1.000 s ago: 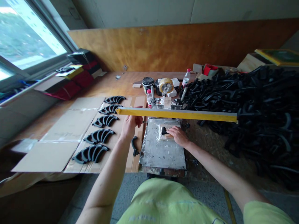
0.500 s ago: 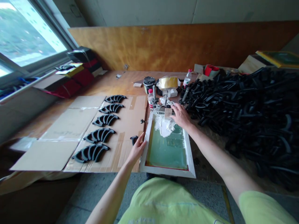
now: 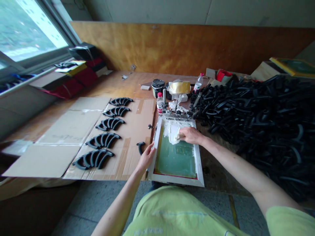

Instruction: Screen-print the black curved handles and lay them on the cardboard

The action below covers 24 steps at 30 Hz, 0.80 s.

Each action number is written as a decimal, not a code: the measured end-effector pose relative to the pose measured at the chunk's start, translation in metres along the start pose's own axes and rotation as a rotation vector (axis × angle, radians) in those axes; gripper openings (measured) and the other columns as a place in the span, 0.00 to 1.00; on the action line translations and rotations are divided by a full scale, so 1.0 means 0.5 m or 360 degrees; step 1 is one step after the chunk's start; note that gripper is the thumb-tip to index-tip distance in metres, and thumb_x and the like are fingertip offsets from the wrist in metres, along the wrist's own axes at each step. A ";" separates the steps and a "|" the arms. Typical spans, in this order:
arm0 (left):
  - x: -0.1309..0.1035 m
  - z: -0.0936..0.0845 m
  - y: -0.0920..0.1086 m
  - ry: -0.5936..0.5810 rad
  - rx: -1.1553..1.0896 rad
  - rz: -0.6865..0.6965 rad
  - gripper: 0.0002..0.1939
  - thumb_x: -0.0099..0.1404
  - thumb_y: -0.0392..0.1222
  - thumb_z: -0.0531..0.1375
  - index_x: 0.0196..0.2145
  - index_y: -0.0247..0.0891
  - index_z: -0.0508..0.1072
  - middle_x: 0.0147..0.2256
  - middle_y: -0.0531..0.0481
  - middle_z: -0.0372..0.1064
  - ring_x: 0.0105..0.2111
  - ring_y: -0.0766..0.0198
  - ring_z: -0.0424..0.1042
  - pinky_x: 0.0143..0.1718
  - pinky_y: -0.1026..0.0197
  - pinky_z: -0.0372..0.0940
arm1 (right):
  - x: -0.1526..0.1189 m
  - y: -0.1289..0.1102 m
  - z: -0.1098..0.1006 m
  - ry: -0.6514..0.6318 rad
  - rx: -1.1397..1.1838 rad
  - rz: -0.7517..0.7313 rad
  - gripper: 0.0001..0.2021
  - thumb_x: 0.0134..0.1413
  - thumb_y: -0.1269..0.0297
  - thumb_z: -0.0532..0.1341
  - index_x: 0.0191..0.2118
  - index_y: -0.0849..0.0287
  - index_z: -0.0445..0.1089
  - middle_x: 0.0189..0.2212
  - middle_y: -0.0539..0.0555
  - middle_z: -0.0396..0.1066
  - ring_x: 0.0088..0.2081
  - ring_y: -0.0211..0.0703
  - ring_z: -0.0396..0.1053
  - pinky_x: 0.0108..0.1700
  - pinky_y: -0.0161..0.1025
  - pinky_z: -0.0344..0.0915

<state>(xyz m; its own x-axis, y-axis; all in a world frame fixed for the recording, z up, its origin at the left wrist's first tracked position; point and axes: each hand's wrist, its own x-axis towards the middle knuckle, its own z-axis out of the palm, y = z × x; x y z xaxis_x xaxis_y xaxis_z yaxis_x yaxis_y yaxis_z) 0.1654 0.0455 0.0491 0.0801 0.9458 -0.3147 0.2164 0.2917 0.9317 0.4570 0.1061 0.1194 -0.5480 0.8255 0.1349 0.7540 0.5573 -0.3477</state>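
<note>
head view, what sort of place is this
Likely a small workshop: a framed screen smeared with white paste, a big heap of black parts, and cardboard holding more in groups.

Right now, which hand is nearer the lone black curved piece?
Left. The left hand is beside the curved piece; the right hand is farther, over the framed screen.

Lime-green short-sleeved shirt (image 3: 177,204) with faint lettering (image 3: 148,231)

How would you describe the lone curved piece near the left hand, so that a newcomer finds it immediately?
Find the cardboard on the table, left of the framed screen. Near its right edge, beside the left hand, lies a curved black piece. It is alone, unlike the five fanned groups farther left.
</note>
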 end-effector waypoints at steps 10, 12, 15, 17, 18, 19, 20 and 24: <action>-0.008 -0.001 0.014 -0.0026 -0.0099 -0.0089 0.35 0.59 0.58 0.59 0.59 0.35 0.65 0.38 0.47 0.74 0.34 0.61 0.72 0.35 0.63 0.65 | -0.022 -0.029 0.033 0.0119 0.0036 -0.0050 0.07 0.55 0.72 0.59 0.39 0.56 0.74 0.35 0.54 0.74 0.39 0.47 0.70 0.43 0.40 0.65; -0.015 -0.008 0.034 -0.0066 -0.0128 -0.0130 0.38 0.58 0.59 0.59 0.61 0.36 0.64 0.35 0.48 0.74 0.31 0.62 0.71 0.31 0.64 0.64 | 0.022 -0.020 0.005 0.0182 0.0021 0.0145 0.10 0.54 0.66 0.63 0.44 0.53 0.73 0.37 0.53 0.75 0.38 0.46 0.71 0.41 0.39 0.65; -0.030 -0.025 0.089 -0.0118 -0.0172 -0.0143 0.40 0.56 0.60 0.62 0.62 0.37 0.63 0.33 0.49 0.74 0.28 0.63 0.69 0.26 0.65 0.62 | 0.086 0.009 -0.046 0.0326 -0.0061 0.0408 0.25 0.52 0.64 0.66 0.57 0.48 0.66 0.41 0.52 0.75 0.39 0.46 0.72 0.41 0.39 0.65; -0.039 -0.037 0.139 -0.0103 -0.0218 -0.0077 0.37 0.56 0.61 0.62 0.59 0.39 0.67 0.37 0.49 0.74 0.30 0.63 0.70 0.27 0.66 0.62 | 0.094 0.046 -0.081 0.0452 -0.0074 0.0554 0.28 0.53 0.62 0.65 0.60 0.49 0.63 0.40 0.53 0.75 0.38 0.46 0.72 0.42 0.40 0.65; -0.041 -0.041 0.167 -0.0088 -0.0239 -0.0042 0.35 0.57 0.62 0.61 0.56 0.39 0.70 0.38 0.49 0.74 0.31 0.63 0.70 0.27 0.66 0.62 | 0.085 0.069 -0.095 0.0542 -0.0052 0.0635 0.26 0.55 0.61 0.63 0.60 0.50 0.63 0.40 0.53 0.75 0.37 0.46 0.72 0.42 0.40 0.65; -0.041 -0.043 0.195 -0.0079 -0.0262 -0.0009 0.33 0.58 0.63 0.59 0.54 0.38 0.72 0.38 0.48 0.74 0.31 0.63 0.70 0.27 0.66 0.62 | 0.068 0.095 -0.106 0.0645 -0.0015 0.0737 0.23 0.57 0.60 0.60 0.59 0.53 0.64 0.38 0.54 0.75 0.37 0.46 0.72 0.42 0.41 0.65; -0.038 -0.042 0.224 -0.0067 -0.0300 0.0031 0.32 0.60 0.63 0.57 0.52 0.37 0.73 0.38 0.48 0.74 0.30 0.64 0.70 0.27 0.66 0.62 | 0.045 0.120 -0.111 0.0741 0.0026 0.0863 0.20 0.59 0.60 0.57 0.57 0.56 0.66 0.37 0.55 0.76 0.36 0.46 0.72 0.42 0.41 0.66; 0.002 -0.022 0.325 0.0005 -0.0574 0.0334 0.28 0.63 0.61 0.55 0.49 0.36 0.71 0.36 0.47 0.73 0.28 0.66 0.70 0.27 0.66 0.63 | -0.049 0.174 -0.058 0.0770 0.0159 0.1239 0.13 0.59 0.61 0.55 0.43 0.61 0.72 0.32 0.57 0.75 0.33 0.48 0.72 0.40 0.43 0.66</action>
<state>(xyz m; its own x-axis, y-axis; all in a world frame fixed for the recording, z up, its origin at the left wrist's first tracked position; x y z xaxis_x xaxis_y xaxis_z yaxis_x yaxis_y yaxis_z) 0.1900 0.0956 0.2019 0.0831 0.9903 -0.1115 -0.1587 0.1236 0.9796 0.5466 0.1369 0.1127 0.3289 0.9240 0.1948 0.7994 -0.1627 -0.5783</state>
